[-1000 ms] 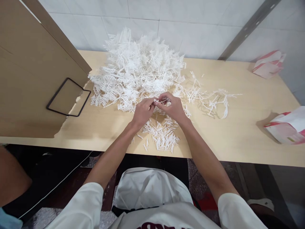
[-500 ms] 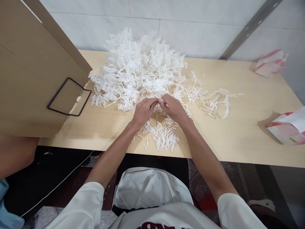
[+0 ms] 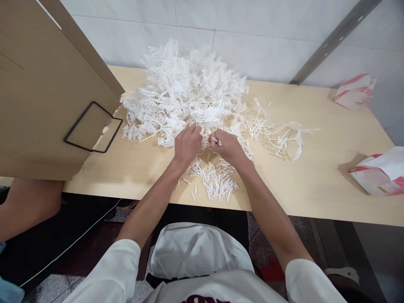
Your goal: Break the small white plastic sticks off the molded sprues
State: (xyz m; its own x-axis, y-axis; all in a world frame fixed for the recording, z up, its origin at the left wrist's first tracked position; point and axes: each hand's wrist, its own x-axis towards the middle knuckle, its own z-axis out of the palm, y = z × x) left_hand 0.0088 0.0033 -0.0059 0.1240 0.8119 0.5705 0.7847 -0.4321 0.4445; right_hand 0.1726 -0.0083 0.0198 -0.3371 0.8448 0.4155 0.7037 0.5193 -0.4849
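Note:
A big heap of white, branching plastic-looking pieces [image 3: 189, 90] lies in front of me against the wall. My left hand [image 3: 187, 145] is closed at the heap's near edge, and whatever its fingers hold is hidden. Just to the right, a small gap away, my right hand [image 3: 227, 146] is curled shut on thin white pieces [image 3: 217, 140], whose ends poke out by the thumb. Below both hands lies a smaller pile of short, straight white sticks [image 3: 217, 183], with a few loose ones to its left.
A cardboard sheet [image 3: 41, 97] with a black wire frame [image 3: 93, 126] stands at left, a person's arm [image 3: 31, 206] below it. Bare white stems [image 3: 288, 134] lie right of the heap. Two red-and-white paper bags [image 3: 378, 172] stand at the table's right.
My hands were touching at the fingertips; now they are apart. My left hand has turned knuckles-up toward the heap, and my right hand has curled further inward, showing the white pieces in it.

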